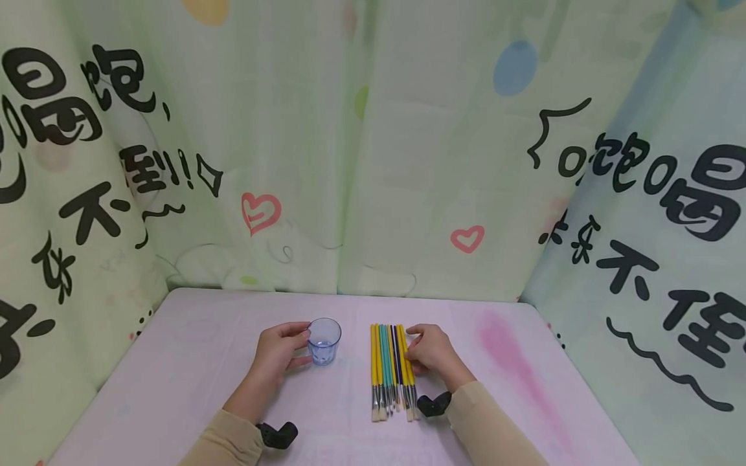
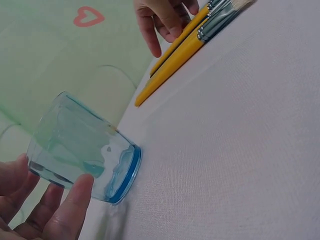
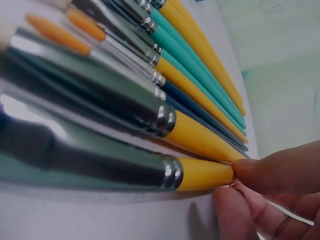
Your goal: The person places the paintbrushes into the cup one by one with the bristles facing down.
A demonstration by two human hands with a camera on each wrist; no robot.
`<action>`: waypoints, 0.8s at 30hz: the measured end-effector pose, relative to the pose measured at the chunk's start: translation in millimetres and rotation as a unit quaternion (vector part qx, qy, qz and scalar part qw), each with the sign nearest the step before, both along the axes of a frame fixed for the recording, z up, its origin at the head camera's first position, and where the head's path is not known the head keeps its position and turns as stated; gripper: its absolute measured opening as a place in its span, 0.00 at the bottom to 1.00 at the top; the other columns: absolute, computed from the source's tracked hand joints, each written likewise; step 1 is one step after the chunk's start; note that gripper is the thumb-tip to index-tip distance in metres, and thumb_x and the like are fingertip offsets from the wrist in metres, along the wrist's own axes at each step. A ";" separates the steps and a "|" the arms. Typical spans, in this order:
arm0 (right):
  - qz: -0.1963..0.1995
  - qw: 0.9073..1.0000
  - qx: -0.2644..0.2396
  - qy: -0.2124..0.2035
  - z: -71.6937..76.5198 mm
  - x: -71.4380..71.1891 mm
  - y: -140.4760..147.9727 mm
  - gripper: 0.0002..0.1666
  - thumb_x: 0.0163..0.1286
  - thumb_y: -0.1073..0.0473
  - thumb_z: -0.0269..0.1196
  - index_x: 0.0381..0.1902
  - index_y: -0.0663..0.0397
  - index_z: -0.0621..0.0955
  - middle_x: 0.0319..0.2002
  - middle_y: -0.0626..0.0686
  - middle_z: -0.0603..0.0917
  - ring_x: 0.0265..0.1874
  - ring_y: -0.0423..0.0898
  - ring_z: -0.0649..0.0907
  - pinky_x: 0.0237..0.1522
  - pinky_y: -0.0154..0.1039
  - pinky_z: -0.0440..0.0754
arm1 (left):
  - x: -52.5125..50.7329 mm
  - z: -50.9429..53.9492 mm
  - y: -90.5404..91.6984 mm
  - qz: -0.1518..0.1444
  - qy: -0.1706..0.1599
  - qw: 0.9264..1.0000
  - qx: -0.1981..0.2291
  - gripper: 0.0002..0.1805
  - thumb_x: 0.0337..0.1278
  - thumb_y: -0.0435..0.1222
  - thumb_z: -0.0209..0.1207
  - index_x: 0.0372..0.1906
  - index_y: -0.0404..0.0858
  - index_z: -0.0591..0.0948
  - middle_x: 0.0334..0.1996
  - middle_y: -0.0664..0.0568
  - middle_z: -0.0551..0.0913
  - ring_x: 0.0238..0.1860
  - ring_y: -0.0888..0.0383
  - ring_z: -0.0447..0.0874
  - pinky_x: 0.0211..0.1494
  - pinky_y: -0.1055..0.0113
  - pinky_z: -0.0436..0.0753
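Head view: I see the left hand [image 1: 281,351] gripping a bluish glass [image 1: 324,346], the right hand [image 1: 434,353] pinching the outermost yellow paintbrush [image 3: 206,174] of the row [image 1: 383,362] between them.

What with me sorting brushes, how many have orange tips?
2 visible, both in the right wrist view: one orange-tipped brush beside a wide yellow-handled brush, another orange-tipped brush just beyond. Others may be hidden.

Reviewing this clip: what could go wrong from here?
The left hand holds the cup by one side, so it might slip or tip.

The brushes lie close together, so the right hand, pinching the outermost yellow brush, could nudge its neighbours.
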State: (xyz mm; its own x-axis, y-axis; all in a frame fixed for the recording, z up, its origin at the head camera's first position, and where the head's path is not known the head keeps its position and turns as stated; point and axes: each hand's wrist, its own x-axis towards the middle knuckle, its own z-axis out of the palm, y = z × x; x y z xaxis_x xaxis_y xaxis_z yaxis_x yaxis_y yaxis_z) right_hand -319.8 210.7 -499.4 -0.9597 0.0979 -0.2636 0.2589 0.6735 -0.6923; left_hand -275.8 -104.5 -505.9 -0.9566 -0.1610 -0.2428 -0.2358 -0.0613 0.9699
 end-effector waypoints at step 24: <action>0.014 0.998 0.064 -0.007 4.5 0.2 -7.6 0.30 0.62 0.68 0.70 0.64 0.59 0.83 0.32 0.56 0.83 0.18 0.45 0.82 0.20 0.32 0.84 | 0.3 0.2 1.6 0.008 -0.006 1.000 0.007 0.16 0.75 0.33 0.64 0.62 0.36 0.86 0.59 0.38 0.83 0.51 0.50 0.87 0.51 0.53 0.95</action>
State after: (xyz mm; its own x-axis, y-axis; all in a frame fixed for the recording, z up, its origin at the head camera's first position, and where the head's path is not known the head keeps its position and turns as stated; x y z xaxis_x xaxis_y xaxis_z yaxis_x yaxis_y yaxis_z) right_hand -319.6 203.1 -495.0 -0.9589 0.1048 -0.2638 0.2474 0.7639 -0.5960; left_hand -275.5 -103.0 -505.6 -0.9511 -0.1726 -0.2560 -0.2458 -0.0789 0.9661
